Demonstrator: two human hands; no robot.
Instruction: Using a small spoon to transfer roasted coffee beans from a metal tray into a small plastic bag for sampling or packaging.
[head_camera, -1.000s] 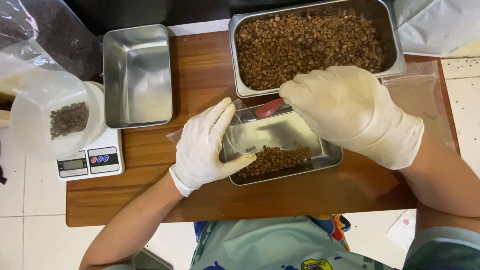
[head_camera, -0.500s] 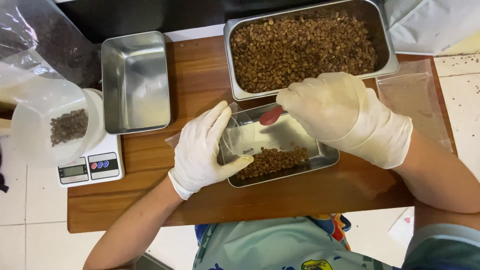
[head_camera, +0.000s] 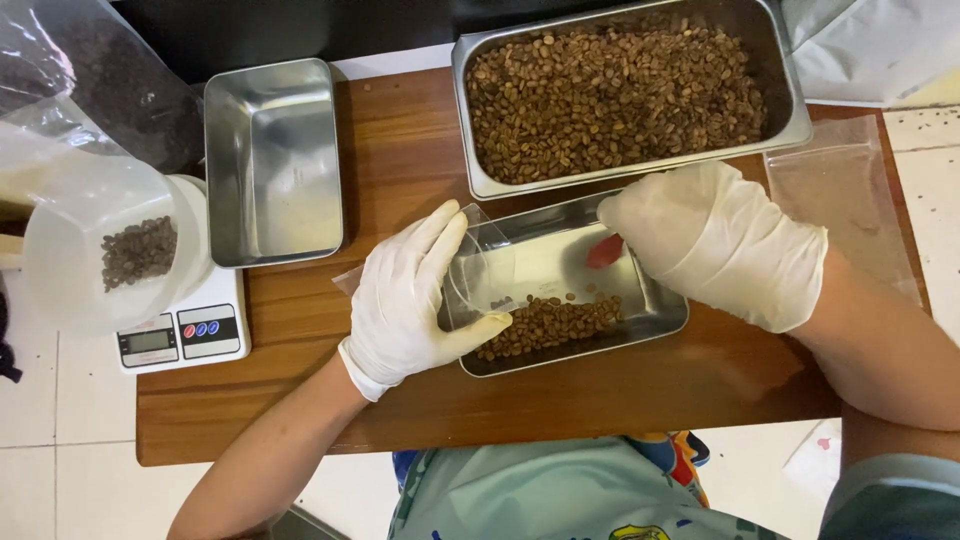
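Left hand (head_camera: 408, 298), white glove: fingers (head_camera: 440, 232) and thumb clamped on the mouth of a clear plastic bag (head_camera: 485, 268), holding it open over the small steel tray (head_camera: 655, 318). Bag's long axis runs left to right, mouth facing the right hand (head_camera: 715, 245). Right-hand fingers curled down onto a red scoop (head_camera: 603, 251); whether fully closed, cannot tell. Coffee beans (head_camera: 545, 322) lie in the tray just below and between both sets of fingers, nearer the left thumb. Large bean tray (head_camera: 480, 185) sits beyond the fingertips.
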